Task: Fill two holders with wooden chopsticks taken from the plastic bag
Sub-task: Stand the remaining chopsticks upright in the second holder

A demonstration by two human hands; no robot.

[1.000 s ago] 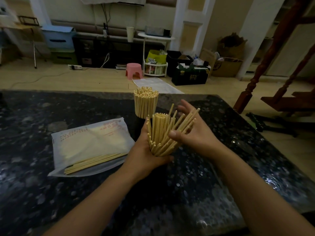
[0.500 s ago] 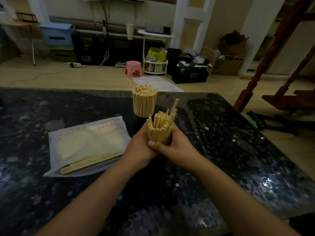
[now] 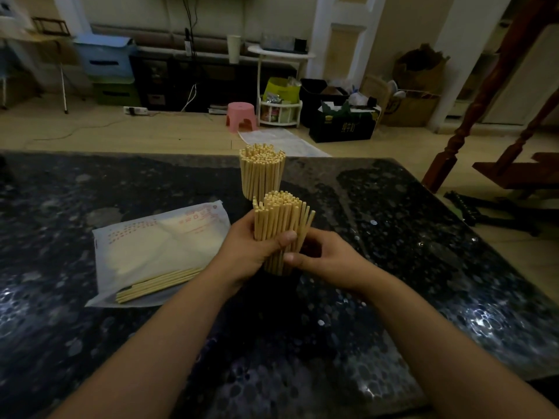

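Head view: the left hand (image 3: 248, 249) wraps the chopstick bundle (image 3: 279, 219), upright on the dark table (image 3: 408, 237); the right hand (image 3: 329, 258) pinches its lower end. Leaning sticks at the right edge could splay and spill if either grip loosens.

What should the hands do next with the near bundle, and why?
Probably nudge the leaning sticks back in with the right hand while the left hand grips the near bundle. They splay off its right side, and a few loose chopsticks lie in the plastic bag, to be added.
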